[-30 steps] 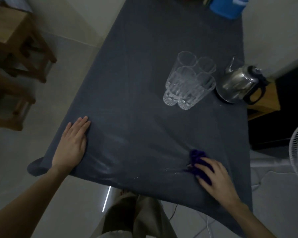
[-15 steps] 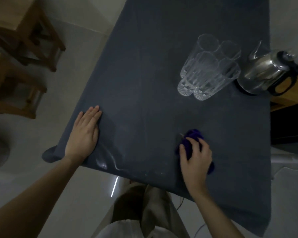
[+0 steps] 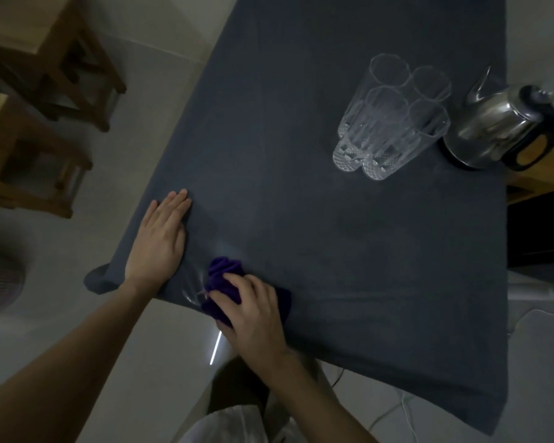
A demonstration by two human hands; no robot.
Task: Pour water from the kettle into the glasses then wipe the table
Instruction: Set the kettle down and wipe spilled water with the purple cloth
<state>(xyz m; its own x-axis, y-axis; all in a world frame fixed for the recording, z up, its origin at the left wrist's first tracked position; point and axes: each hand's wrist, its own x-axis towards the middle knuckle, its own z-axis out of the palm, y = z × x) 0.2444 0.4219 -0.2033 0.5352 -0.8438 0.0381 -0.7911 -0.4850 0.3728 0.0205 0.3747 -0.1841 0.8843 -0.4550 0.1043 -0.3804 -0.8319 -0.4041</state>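
Wiping the table (image 3: 349, 251) at its near left corner, I bunch a purple cloth (image 3: 222, 272) under my right hand (image 3: 253, 314), fingers curled around it. My left hand (image 3: 157, 241) lies flat just beside, fingers straight and together. The glasses (image 3: 394, 119) and kettle (image 3: 493, 129) stand by the far right edge. Next, I judge, comes a firm sweep through the wet sheen at the edge.

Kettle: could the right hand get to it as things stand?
Probably yes. Only bare tablecloth lies between the right hand and the kettle; the glasses stand beside the kettle, off that line. The hand grips the purple cloth, though, so it must let go first.
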